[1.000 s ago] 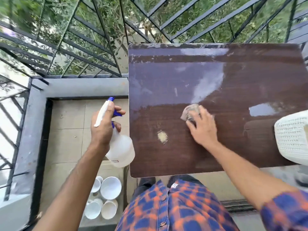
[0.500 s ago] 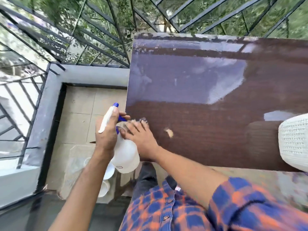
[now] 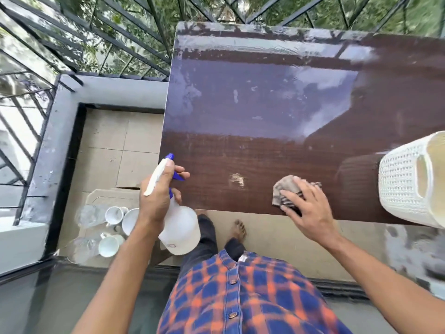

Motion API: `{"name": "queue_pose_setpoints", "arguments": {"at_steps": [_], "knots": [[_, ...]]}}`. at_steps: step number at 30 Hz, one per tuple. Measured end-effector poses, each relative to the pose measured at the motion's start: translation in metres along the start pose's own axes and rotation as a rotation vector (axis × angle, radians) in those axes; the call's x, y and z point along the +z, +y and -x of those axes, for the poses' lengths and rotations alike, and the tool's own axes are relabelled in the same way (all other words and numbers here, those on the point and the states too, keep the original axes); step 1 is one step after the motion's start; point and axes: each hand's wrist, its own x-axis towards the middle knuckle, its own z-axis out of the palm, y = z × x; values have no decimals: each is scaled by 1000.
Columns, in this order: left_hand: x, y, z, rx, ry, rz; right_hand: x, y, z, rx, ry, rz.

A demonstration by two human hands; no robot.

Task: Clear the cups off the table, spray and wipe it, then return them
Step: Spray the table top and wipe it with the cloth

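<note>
The right hand presses flat, fingers spread, on a crumpled grey rag near the front edge of the tabletop; it is not closed around the cloth, only pinning it down. The rag sits so close to that edge that a stroke toward the body could carry it off onto the floor. Just right of the hand, a white woven basket overhangs the tabletop's corner; a wide sweep that way could nudge it over.

The left hand is clamped on the neck of a translucent spray bottle, a finger on the blue trigger, held beside the tabletop's left edge. With the nozzle near that edge, a squeeze may send mist past the wood.

The white cups and some clear glassware stand on the tiled floor below the bottle, near the person's bare foot. A careless step, drips, or a dropped bottle could knock or dirty them before they go back.
</note>
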Motion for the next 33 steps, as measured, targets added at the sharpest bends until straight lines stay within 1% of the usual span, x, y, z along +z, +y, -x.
{"name": "queue_pose_setpoints", "arguments": {"at_steps": [1, 3, 4, 6, 7, 9, 14, 16, 19, 21, 22, 26, 28, 33], "knots": [[1, -1, 1, -1, -4, 6, -2, 6, 6, 11, 6, 26], [0, -4, 2, 4, -2, 13, -2, 3, 7, -49, 33, 48], [-1, -5, 2, 6, 8, 14, 1, -4, 3, -123, 39, 43], [-7, -7, 2, -1, 34, 26, 12, -28, -12, -364, 12, 27], [-11, -7, 1, -11, 45, 37, 19, -47, -21, -485, -15, 15], [-21, -8, 2, -24, 72, 57, 35, -95, -47, -635, -54, -8], [-51, -12, 9, -12, 207, 92, 66, -222, -116, -836, -165, -36], [-62, -11, 10, -24, 252, 132, 70, -250, -142, -915, -220, -7], [-73, -11, 8, -56, 313, 188, 74, -260, -168, -1012, -246, 43], [-76, -10, 3, -65, 328, 185, 72, -255, -178, -1003, -240, 8], [-78, -10, -1, -64, 329, 179, 71, -252, -184, -965, -233, -23], [-75, 0, -24, -55, 313, 208, 64, -237, -236, -669, -184, -73], [-72, 8, -42, -54, 283, 201, 56, -224, -276, -573, -176, -77], [-62, 33, -91, -74, 193, 176, 30, -197, -375, -353, -216, -47]]}}
